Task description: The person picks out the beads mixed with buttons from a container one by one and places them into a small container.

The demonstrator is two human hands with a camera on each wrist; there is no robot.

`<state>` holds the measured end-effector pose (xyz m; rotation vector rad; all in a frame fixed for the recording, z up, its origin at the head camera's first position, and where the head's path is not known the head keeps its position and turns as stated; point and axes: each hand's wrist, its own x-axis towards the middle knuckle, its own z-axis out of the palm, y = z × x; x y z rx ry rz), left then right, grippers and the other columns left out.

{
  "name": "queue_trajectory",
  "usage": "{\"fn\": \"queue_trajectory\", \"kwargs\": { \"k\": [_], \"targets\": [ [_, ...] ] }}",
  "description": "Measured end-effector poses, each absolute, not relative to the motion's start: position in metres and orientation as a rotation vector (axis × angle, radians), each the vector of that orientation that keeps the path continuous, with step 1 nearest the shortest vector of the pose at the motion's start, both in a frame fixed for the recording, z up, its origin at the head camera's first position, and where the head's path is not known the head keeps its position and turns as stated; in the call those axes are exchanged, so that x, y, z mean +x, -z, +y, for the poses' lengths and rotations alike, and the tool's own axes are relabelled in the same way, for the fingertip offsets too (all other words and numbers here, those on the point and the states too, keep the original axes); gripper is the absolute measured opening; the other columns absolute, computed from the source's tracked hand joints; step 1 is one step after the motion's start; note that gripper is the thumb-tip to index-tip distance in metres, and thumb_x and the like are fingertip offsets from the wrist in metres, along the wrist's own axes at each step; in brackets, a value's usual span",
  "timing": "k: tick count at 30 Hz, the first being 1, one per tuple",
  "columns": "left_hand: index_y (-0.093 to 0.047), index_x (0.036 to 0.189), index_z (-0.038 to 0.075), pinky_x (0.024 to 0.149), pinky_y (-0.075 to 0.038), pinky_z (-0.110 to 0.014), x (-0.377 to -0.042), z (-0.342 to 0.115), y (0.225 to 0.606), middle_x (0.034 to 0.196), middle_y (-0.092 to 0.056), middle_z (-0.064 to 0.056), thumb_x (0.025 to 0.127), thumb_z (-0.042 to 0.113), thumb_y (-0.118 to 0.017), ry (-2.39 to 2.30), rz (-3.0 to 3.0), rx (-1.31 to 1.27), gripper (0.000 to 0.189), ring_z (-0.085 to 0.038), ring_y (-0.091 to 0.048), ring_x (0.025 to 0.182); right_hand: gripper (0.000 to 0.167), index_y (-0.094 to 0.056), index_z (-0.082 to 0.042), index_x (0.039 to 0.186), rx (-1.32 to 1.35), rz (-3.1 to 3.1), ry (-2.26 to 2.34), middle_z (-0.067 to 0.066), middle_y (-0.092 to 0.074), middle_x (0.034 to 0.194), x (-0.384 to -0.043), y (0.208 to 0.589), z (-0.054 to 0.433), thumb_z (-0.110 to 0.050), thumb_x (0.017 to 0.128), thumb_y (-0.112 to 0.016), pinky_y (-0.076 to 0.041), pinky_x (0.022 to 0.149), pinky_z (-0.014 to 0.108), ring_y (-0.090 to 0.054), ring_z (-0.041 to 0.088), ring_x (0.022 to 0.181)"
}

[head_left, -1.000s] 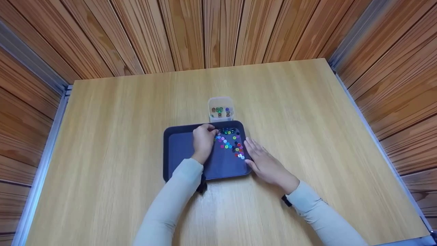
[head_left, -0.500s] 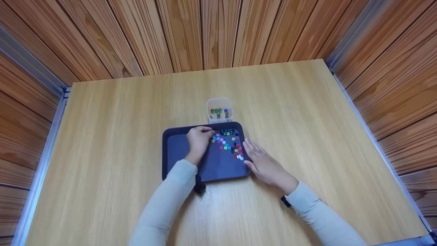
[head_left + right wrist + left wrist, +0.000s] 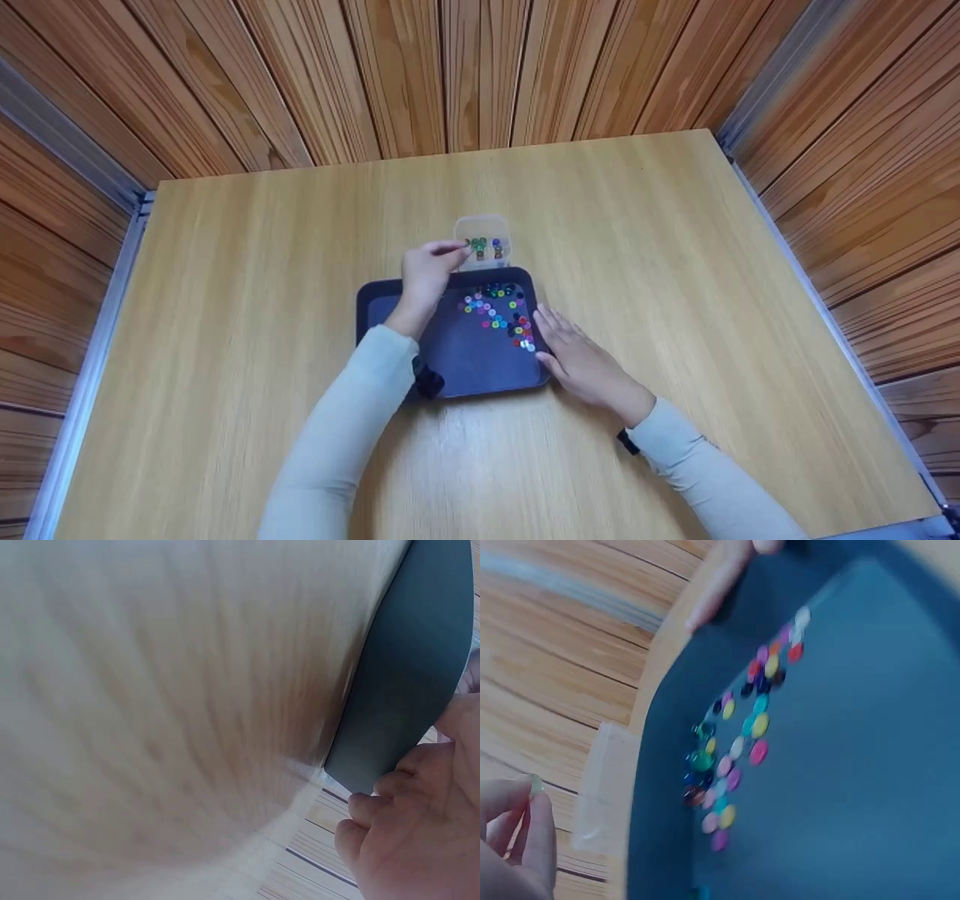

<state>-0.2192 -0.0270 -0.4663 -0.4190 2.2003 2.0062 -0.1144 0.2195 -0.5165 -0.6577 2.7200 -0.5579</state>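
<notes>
My left hand pinches a small translucent greenish bead between thumb and fingertips, just above the left side of a clear plastic box. Inside that box lie several green, brown and blue beads. In front of it sits a dark blue tray with several colourful buttons and dark glassy beads gathered toward its right and far sides. My right hand rests against the tray's right side, fingers extended along it; in the right wrist view its fingers touch the outer wall.
Everything stands on a light wooden table. Wood-plank walls enclose it at the back and sides, with metal rails along the edges. The box stands close behind the tray's far rim.
My left hand has lifted from the far part of the tray, moving away from me and slightly left, to above the clear box with the bead pinched. The right hand stays at the tray's side.
</notes>
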Motion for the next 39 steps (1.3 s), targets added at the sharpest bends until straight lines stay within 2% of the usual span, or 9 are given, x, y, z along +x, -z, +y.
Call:
{"fn": "queue_trajectory", "kwargs": {
  "k": [4, 11, 16, 23, 28, 33, 39],
  "targets": [
    [-0.077, 0.105, 0.007, 0.084, -0.055, -0.031, -0.23, -0.018, 0.458, 0.108, -0.075, -0.009, 0.091, 0.015, -0.072, -1.73, 2.482, -0.259, 0.017, -0.02, -0.067, 0.099, 0.064, -0.013, -0.003, 0.158, -0.658, 2.714, 0.557, 0.016, -0.013, 0.167, -0.113, 0.519, 0.219, -0.033, 0.108, -0.039, -0.017, 0.125, 0.051, -0.013, 0.033, 0.155],
    [-0.075, 0.111, 0.007, 0.088, -0.058, -0.029, -0.24, -0.005, 0.457, 0.114, -0.074, -0.008, 0.097, 0.01, -0.063, -1.165, 2.841, 0.105, 0.019, -0.019, -0.069, 0.105, 0.063, -0.012, -0.004, 0.158, -0.647, 2.702, 0.569, 0.015, -0.012, 0.167, -0.112, 0.52, 0.218, -0.033, 0.108, -0.038, -0.017, 0.125, 0.052, -0.012, 0.033, 0.155],
    [-0.075, 0.112, 0.006, 0.092, -0.057, -0.031, -0.242, 0.0, 0.465, 0.113, -0.073, -0.008, 0.097, 0.009, -0.062, -0.987, 2.922, 0.175, 0.02, -0.02, -0.069, 0.106, 0.064, -0.011, -0.005, 0.159, -0.634, 2.693, 0.575, 0.014, -0.01, 0.167, -0.112, 0.519, 0.219, -0.034, 0.108, -0.037, -0.016, 0.124, 0.052, -0.011, 0.032, 0.155],
    [-0.074, 0.113, 0.006, 0.088, -0.057, -0.029, -0.24, -0.001, 0.465, 0.112, -0.073, -0.007, 0.097, 0.011, -0.063, -1.231, 2.79, 0.085, 0.02, -0.018, -0.067, 0.102, 0.064, -0.009, -0.007, 0.159, -0.628, 2.683, 0.564, 0.012, -0.009, 0.168, -0.112, 0.519, 0.219, -0.035, 0.108, -0.036, -0.015, 0.125, 0.05, -0.01, 0.03, 0.155],
    [-0.075, 0.111, 0.006, 0.092, -0.057, -0.031, -0.229, 0.006, 0.463, 0.111, -0.074, -0.007, 0.094, 0.011, -0.068, -1.54, 2.595, 0.092, 0.019, -0.019, -0.068, 0.103, 0.064, -0.011, -0.004, 0.158, -0.66, 2.705, 0.561, 0.014, -0.01, 0.167, -0.114, 0.516, 0.22, -0.033, 0.108, -0.038, -0.016, 0.125, 0.051, -0.011, 0.033, 0.155],
    [-0.077, 0.105, 0.006, 0.1, -0.053, -0.036, -0.218, 0.015, 0.472, 0.112, -0.075, -0.01, 0.09, 0.012, -0.073, -1.617, 2.529, 0.094, 0.016, -0.023, -0.068, 0.112, 0.063, -0.011, -0.001, 0.157, -0.713, 2.718, 0.567, 0.016, -0.012, 0.166, -0.116, 0.515, 0.222, -0.03, 0.108, -0.038, -0.017, 0.125, 0.052, -0.012, 0.035, 0.154],
    [-0.078, 0.103, 0.008, 0.092, -0.057, -0.034, -0.211, 0.022, 0.49, 0.112, -0.075, -0.008, 0.089, 0.011, -0.074, -1.614, 2.503, 0.014, 0.015, -0.021, -0.069, 0.107, 0.064, -0.011, -0.002, 0.158, -0.69, 2.713, 0.552, 0.015, -0.011, 0.167, -0.115, 0.516, 0.221, -0.032, 0.108, -0.037, -0.016, 0.125, 0.05, -0.011, 0.033, 0.155]
  ]
}}
